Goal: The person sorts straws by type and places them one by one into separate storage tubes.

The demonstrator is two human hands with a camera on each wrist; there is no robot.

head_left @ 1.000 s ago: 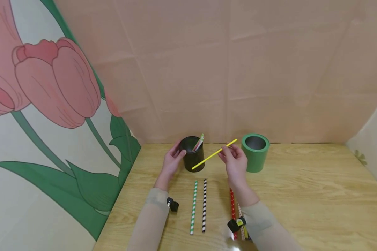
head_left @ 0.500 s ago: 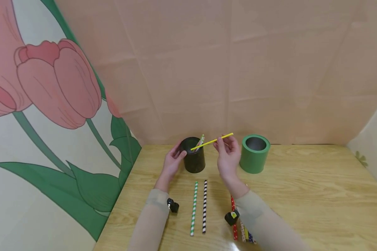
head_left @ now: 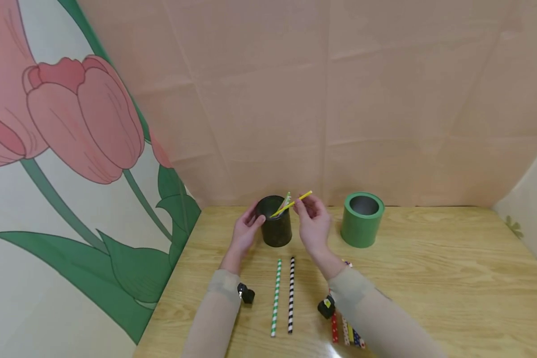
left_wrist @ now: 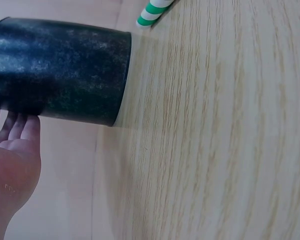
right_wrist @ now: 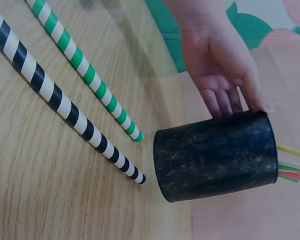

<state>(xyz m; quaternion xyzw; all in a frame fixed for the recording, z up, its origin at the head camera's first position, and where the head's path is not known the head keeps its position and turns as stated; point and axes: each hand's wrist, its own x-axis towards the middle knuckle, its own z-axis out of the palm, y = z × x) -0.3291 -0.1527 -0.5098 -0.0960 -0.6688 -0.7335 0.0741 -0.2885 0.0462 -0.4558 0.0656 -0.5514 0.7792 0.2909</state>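
A dark, cylindrical cup (head_left: 276,232) stands at the back of the table, holding several thin straws (right_wrist: 291,175) in white, green and pink. My left hand (head_left: 245,231) holds it from the left side, thumb at the rim. In the right wrist view those left fingers (right_wrist: 222,104) lie along the cup's side. My right hand (head_left: 315,226) pinches a yellow straw (head_left: 305,195) near its upper end. The straw slants down to the left, its lower end inside the cup's mouth. Only a sliver of the right hand shows in the right wrist view.
A green cup (head_left: 361,231) stands to the right. On the table in front lie a green-and-white striped straw (head_left: 275,298) and a black-and-white one (head_left: 291,296). Several patterned straws, including a red dotted one (head_left: 334,329), are partly under the right forearm. A pink sheet (head_left: 385,99) hangs behind.
My right hand has moved left with the yellow straw, first lifting it from in front of the dark cup. Its lower end has entered the mouth. My left hand has stayed on the cup.
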